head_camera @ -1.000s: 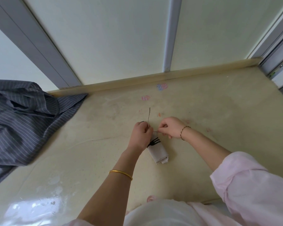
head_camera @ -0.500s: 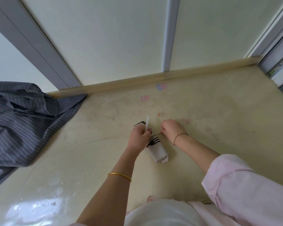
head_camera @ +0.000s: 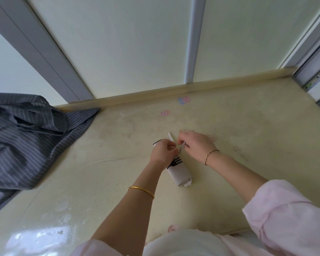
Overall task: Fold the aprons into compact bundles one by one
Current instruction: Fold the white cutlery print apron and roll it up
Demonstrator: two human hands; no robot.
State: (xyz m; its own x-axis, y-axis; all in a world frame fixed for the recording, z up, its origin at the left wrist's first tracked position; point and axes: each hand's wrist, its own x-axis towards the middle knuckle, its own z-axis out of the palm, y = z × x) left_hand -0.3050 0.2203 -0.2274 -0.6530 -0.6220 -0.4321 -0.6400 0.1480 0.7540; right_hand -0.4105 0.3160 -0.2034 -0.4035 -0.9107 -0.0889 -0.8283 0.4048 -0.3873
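A light grey apron rolled into a tight bundle (head_camera: 179, 172) lies on the cream table, with a black fork print showing on it. My left hand (head_camera: 163, 151) grips the far part of the roll and covers it. A thin white strap (head_camera: 171, 136) sticks up past my left fingers. My right hand (head_camera: 197, 145) pinches another strap end just right of the left hand, above the roll. A dark grey striped apron (head_camera: 26, 143) lies loose and crumpled at the table's left side.
The cream table (head_camera: 248, 126) ends at a raised back ledge (head_camera: 174, 90) against pale wall panels. Faint pink and blue marks (head_camera: 183, 100) sit near the back. A window frame (head_camera: 316, 71) stands at the right corner.
The strap has shortened and now stands close to my left fingers. My right hand has shifted slightly left and closer to the left hand over the roll. The striped apron has not moved.
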